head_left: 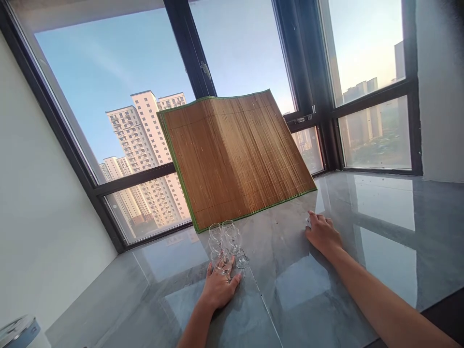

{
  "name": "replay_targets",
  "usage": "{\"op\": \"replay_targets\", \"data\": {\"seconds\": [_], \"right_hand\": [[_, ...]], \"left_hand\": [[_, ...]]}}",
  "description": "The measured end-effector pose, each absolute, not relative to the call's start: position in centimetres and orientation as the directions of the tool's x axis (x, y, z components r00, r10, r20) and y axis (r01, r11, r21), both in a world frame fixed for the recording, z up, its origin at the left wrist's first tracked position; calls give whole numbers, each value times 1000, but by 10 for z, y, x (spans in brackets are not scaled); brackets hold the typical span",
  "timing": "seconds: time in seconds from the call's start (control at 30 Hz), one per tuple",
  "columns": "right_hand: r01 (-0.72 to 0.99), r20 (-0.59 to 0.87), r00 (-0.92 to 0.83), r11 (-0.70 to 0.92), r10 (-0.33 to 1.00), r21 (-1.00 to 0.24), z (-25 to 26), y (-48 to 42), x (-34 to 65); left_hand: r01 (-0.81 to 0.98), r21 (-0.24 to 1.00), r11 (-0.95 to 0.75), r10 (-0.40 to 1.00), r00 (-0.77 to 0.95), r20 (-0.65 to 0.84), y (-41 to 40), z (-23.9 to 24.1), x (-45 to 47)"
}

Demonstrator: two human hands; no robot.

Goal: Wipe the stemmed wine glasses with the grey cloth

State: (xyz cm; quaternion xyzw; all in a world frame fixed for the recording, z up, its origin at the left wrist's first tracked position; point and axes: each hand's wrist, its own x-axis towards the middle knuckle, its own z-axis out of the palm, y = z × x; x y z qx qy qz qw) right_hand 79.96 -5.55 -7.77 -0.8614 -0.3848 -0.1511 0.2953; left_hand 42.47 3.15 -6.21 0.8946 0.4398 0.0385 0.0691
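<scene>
A small cluster of clear stemmed glasses (232,239) stands on the grey marble-look ledge (290,299). My left hand (221,288) is at the nearest glass (219,258), its fingers and thumb around the stem and foot; the exact grip is partly hidden by the glass. Off to the right, my right hand (324,235) rests low over the ledge with its fingers curled. A small white thing (308,222), mostly covered by those fingers, shows at the fingertips; I cannot make out its kind. Behind the glasses, a brown bamboo mat (235,154) with green edging stands upright, slightly folded.
Dark-framed windows (197,53) rise behind the mat, with tall buildings outside. A white wall (39,193) closes off the left side. At the lower left corner is part of a white and blue container (23,332). The glossy ledge reflects the windows.
</scene>
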Motion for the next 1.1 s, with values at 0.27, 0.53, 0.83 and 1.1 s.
{"op": "replay_targets", "data": {"seconds": [0.27, 0.53, 0.83, 1.1], "right_hand": [[593, 451, 794, -684, 408, -424, -85, -54, 796], [760, 392, 649, -585, 652, -283, -90, -48, 792], [855, 347, 515, -437, 784, -281, -87, -47, 790], [877, 368, 458, -344, 809, -336, -83, -43, 765]], "left_hand": [[780, 155, -607, 787, 616, -17, 30, -60, 425], [787, 171, -592, 795, 605, -33, 34, -62, 424], [780, 143, -610, 786, 618, -17, 34, -63, 424], [788, 147, -598, 795, 606, -14, 34, -62, 426]]}}
